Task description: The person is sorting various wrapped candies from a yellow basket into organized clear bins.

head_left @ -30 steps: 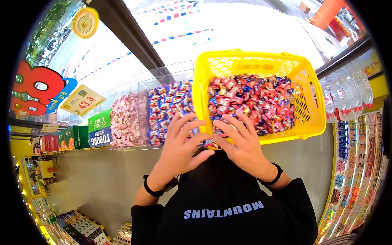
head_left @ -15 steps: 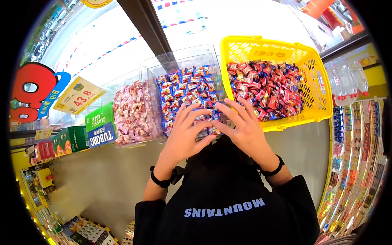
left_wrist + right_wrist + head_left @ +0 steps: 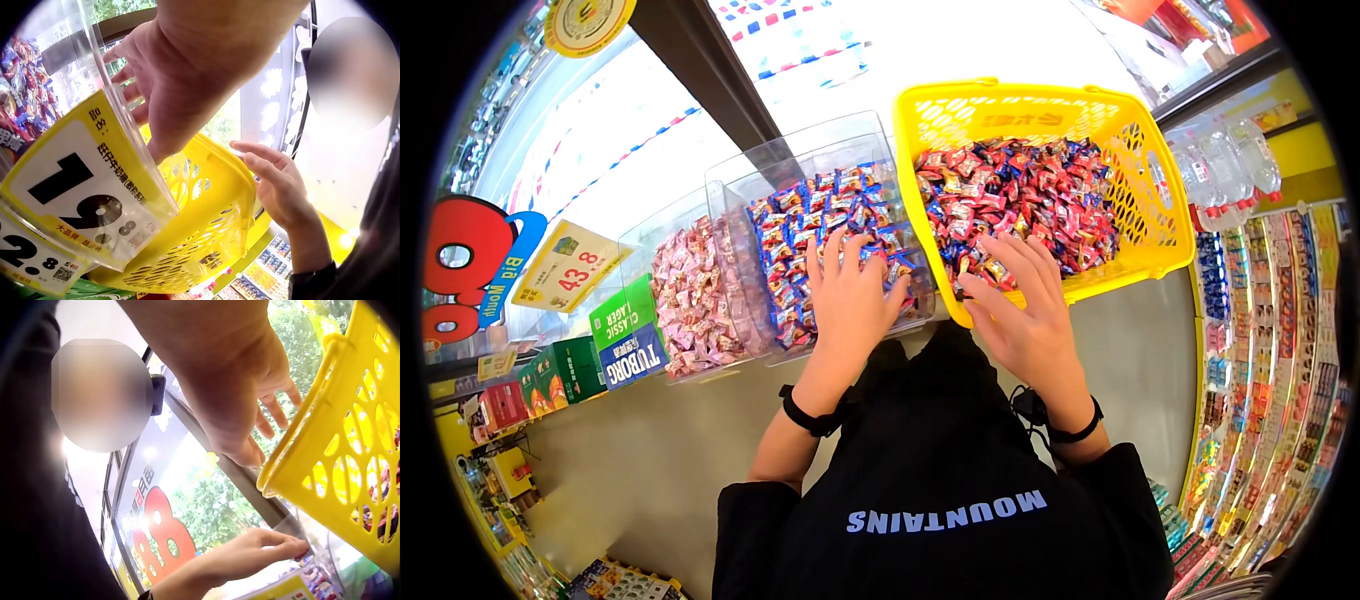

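Observation:
My left hand (image 3: 850, 300) is over a clear bin of blue-and-red wrapped candies (image 3: 785, 255), fingers spread and fingertips right at the wrappers. In the right wrist view, the left hand (image 3: 250, 556) has its fingers nearly straight, with a reddish bit at the tips. My right hand (image 3: 1030, 315) hangs over the near left corner of the yellow basket (image 3: 1140, 285), fingers loosely extended. Mixed red, pink and dark candies (image 3: 1040, 200) fill the basket's bottom. A small dark spot shows by the right thumb; I cannot tell whether it is a candy.
Left of the blue candies stands a clear bin of pink-wrapped candies (image 3: 700, 300), then a green-and-blue Tuborg box (image 3: 630, 335). A yellow price card (image 3: 94, 194) fronts the bin. Water bottles (image 3: 1230, 170) stand right of the basket, beside stocked shelves (image 3: 1270, 380). A window lies behind.
My hands were close together in front of the bin and basket, with a candy between them. They have parted: the left onto the blue candies, the right to the basket's corner.

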Demonstrator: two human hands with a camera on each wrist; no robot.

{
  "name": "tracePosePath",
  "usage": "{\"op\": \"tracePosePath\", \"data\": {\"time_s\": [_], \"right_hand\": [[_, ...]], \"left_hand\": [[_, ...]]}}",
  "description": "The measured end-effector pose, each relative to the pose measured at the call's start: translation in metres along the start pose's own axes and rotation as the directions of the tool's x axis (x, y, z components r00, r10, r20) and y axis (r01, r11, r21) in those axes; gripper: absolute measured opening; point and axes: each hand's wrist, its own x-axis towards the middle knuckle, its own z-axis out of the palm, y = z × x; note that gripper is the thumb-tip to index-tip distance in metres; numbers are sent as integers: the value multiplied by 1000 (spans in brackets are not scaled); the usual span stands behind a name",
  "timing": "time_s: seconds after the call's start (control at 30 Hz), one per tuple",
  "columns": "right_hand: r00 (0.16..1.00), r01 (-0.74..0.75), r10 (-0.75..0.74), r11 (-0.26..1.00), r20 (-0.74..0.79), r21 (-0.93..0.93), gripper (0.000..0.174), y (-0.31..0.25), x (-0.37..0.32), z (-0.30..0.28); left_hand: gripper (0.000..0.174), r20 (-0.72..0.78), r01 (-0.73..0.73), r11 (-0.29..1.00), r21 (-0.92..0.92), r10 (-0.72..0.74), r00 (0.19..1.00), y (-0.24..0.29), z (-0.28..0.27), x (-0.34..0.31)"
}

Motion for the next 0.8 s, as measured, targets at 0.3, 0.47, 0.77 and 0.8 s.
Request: {"op": "tracePosePath", "data": {"time_s": [0.3,0.47,0.77,0.8], "right_hand": [[999,-42,40,994,13,100,32,41,-21,-26],[999,-21,25,993,-32,112,31,85,-28,-49],[992,-29,38,997,-121,73,31,185,-54,-98],[992,-41,48,997,-115,66,31,194,-57,-104]], "left_hand": [[42,16,36,999,31,-36,999,13,-20,15],[46,-54,-25,998,60,28,998,57,-84,54],[54,44,-286,939,192,283,958,164,-101,162],[53,51,-322,932,165,318,947,176,-96,175]]}}
